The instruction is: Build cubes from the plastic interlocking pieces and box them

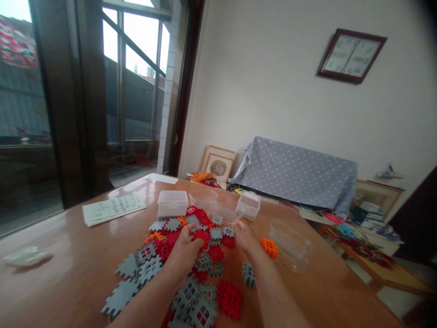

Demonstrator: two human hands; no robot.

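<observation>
My left hand [187, 249] is over the pile, its thumb and fingers closed about a red interlocking building tile [201, 237]. Around it lie many toothed plastic tiles: grey ones such as a flat tile [122, 296], a grey window tile [204, 313], and red and orange ones. My right hand [243, 234] is at the right edge of the pile, fingers curled in, close to a small clear lidded box [248, 206]. What its fingertips hold, if anything, is hidden. Near my right forearm are a grey tile stack [249, 274], an orange stack [269, 248] and a red stack [229, 299].
A white lidded box [172, 205] and clear round containers [202, 197] stand behind the pile. To the right lies an open clear container [290, 243]. Written papers [114, 208] and a crumpled white packet [27, 256] are on the left of the wooden table [68, 282].
</observation>
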